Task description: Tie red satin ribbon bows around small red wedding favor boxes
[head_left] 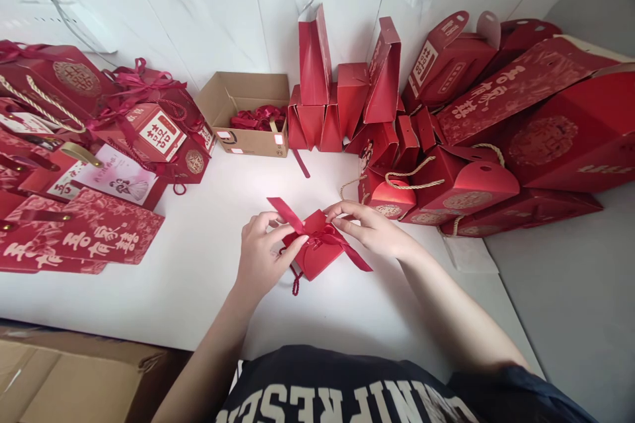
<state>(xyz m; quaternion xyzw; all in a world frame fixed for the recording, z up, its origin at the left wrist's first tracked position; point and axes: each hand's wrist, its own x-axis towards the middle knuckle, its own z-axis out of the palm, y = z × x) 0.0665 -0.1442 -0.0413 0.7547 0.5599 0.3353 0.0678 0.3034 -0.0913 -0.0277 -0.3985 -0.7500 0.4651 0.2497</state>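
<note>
A small red gift box [317,256] sits on the white table [198,277] in front of me, with a red ribbon [325,232] across its top. My left hand [260,251] pinches the ribbon at the box's left side. My right hand [370,228] pinches the ribbon at the right side. One ribbon tail sticks up to the left and another trails down to the right. A thin red cord hangs from the box's lower left corner.
An open cardboard box [248,115] holding red ribbons stands at the back. Folded red boxes [347,99] lean against the wall behind it. Red gift bags [496,139] pile at the right, more bags and cards [84,145] at the left. A brown carton [64,377] sits lower left.
</note>
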